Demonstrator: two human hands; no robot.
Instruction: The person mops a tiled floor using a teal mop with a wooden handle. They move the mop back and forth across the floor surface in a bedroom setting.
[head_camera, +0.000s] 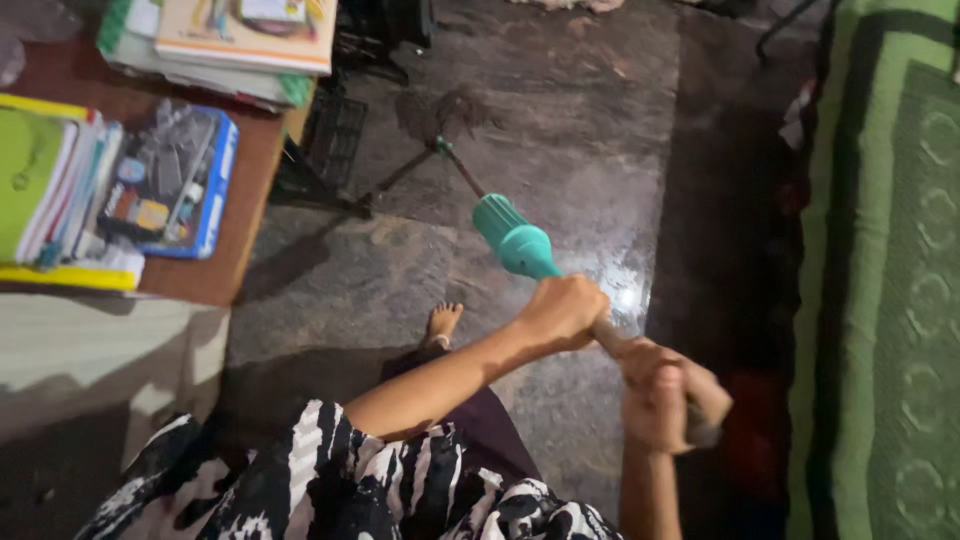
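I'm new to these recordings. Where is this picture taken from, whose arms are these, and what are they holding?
The one camera sits on the person's head and looks down, so the arms are the wearer's own. Both hands grip a mop handle with a teal sleeve: the left hand higher up, the right hand at the near end. The mop head rests on the wet stone floor. A bare foot shows below. At left, a table carries books; at right lies a green rug.
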